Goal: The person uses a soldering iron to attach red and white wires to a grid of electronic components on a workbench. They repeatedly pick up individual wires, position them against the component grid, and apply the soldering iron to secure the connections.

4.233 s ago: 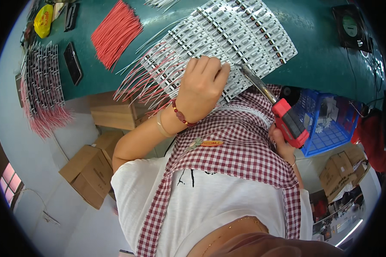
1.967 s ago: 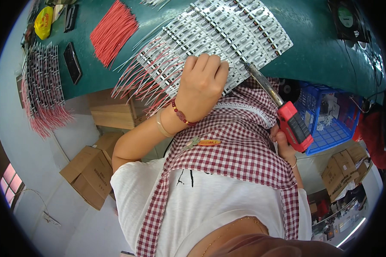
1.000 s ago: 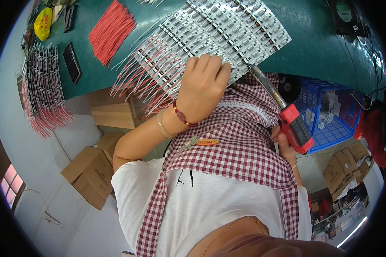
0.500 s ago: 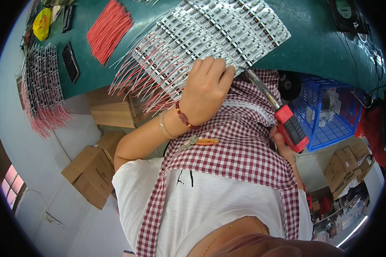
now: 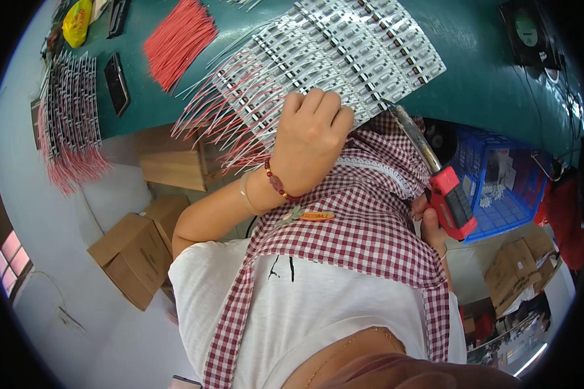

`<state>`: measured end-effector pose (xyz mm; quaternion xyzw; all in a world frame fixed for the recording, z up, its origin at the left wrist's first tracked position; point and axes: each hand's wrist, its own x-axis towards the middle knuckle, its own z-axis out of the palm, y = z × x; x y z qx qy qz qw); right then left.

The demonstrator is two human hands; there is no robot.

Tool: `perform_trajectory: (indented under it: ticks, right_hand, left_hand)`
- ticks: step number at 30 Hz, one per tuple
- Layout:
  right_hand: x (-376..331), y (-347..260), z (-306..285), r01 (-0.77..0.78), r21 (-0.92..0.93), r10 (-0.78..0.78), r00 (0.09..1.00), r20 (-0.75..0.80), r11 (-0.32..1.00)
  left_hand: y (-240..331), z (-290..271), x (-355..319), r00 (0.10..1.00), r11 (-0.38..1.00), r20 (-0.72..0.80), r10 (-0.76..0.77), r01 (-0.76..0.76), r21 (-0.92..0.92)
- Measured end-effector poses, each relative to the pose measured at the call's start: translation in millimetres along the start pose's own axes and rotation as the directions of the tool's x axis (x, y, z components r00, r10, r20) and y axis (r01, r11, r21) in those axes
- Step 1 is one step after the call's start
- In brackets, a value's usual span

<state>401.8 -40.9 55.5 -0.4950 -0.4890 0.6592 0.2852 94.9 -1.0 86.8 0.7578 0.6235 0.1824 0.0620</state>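
Observation:
My left hand (image 5: 313,139), with a beaded bracelet and a bangle at the wrist, is closed at the near edge of a panel of small white circuit boards (image 5: 344,61). Its fingertips are hidden, so what they pinch does not show. Red and white wires (image 5: 240,107) fan out from the panel's left side. My right hand (image 5: 433,227) is closed on a soldering iron (image 5: 452,201) with a red and black handle, partly hidden behind it. The iron slants up leftward, its tip at the panel's near edge, right of my left hand.
A bundle of red wires (image 5: 180,42) lies on the green table (image 5: 467,91). Farther left are a phone (image 5: 117,84), a wired batch of boards (image 5: 71,110) and a yellow packet (image 5: 77,23). Below the table edge stand a blue crate (image 5: 499,217) and cardboard boxes (image 5: 133,259).
The soldering iron and my right hand have shifted a little to the right, the tip along the panel's edge. The table's things sit slightly farther right in view; my left hand stays nearly in place.

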Motion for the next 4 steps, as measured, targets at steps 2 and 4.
perform_trajectory:
  ticks: [2, 4]
  right_hand:
    - [6.7, -7.4, 1.8, 0.034, -0.001, -0.034, 0.999, -0.009, 0.999]
    - [11.2, -2.7, 0.6, 0.085, -0.033, -0.086, 0.996, -0.034, 0.996]
  left_hand:
    - [-6.3, -11.4, 0.1, 0.999, 0.999, 0.022, -0.049, 0.049, -0.006]
    - [-13.3, -20.7, 0.7, 0.997, 0.997, 0.023, -0.080, 0.080, -0.001]
